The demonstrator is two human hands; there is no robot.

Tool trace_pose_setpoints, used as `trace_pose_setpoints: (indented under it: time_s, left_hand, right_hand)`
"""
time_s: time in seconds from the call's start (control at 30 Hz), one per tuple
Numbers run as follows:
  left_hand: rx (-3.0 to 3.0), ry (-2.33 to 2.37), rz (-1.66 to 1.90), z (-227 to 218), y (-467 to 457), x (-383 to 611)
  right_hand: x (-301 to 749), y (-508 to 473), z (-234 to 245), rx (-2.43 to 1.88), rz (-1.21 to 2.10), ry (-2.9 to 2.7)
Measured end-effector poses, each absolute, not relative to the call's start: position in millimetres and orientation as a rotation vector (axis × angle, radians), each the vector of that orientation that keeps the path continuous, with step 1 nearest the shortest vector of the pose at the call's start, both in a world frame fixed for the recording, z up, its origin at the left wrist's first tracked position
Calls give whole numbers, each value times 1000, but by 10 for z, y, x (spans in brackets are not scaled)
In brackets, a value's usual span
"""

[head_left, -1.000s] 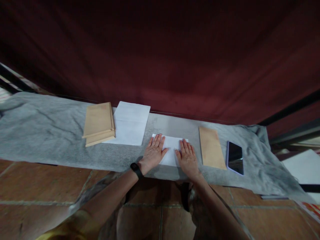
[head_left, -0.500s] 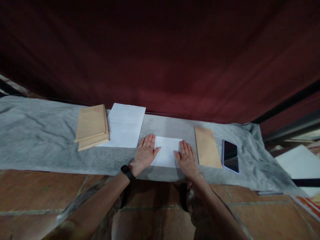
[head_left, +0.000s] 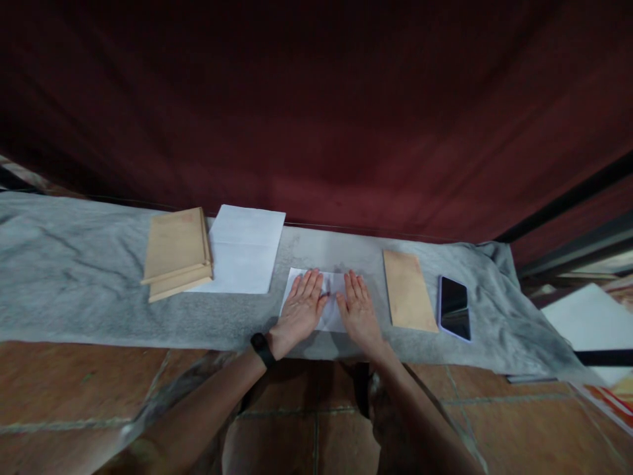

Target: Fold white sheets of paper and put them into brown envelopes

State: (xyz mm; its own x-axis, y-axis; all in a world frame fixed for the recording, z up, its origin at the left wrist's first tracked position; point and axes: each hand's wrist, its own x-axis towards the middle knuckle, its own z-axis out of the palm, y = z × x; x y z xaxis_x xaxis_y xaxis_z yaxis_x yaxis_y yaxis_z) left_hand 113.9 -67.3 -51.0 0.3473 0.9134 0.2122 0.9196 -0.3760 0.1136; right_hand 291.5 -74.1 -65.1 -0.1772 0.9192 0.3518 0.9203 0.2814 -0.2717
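A folded sheet of white paper (head_left: 331, 321) lies on the grey cloth in front of me. My left hand (head_left: 302, 309) rests flat on its left part, fingers extended and pointing away from me. Flat on the right part is my right hand (head_left: 360, 310), its fingers also stretched out. The thumbs point toward each other with a strip of paper showing between them. A single brown envelope (head_left: 410, 291) lies just right of my right hand. Left of my left hand is a larger white sheet (head_left: 247, 254) with a crease across it, partly under a stack of brown envelopes (head_left: 175, 244).
Grey cloth (head_left: 99, 277) covers the long, narrow surface. A phone (head_left: 453, 309) in a light purple case lies at the right. Behind hangs a dark red curtain (head_left: 326, 132). Tiled floor (head_left: 74, 382) is below, and more white paper (head_left: 588, 316) sits at far right.
Both hands have slid inward over the folded paper and are closer together. More of the paper's left edge now shows beyond my left hand.
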Motion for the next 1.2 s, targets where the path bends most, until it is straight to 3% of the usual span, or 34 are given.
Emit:
trace_pose_setpoints:
  time_s: [1.2]
  left_hand:
    - [-2434, -1945, -274, -565, -596, 962]
  right_hand:
    - [2805, -805, -720, -1659, -22, -2237]
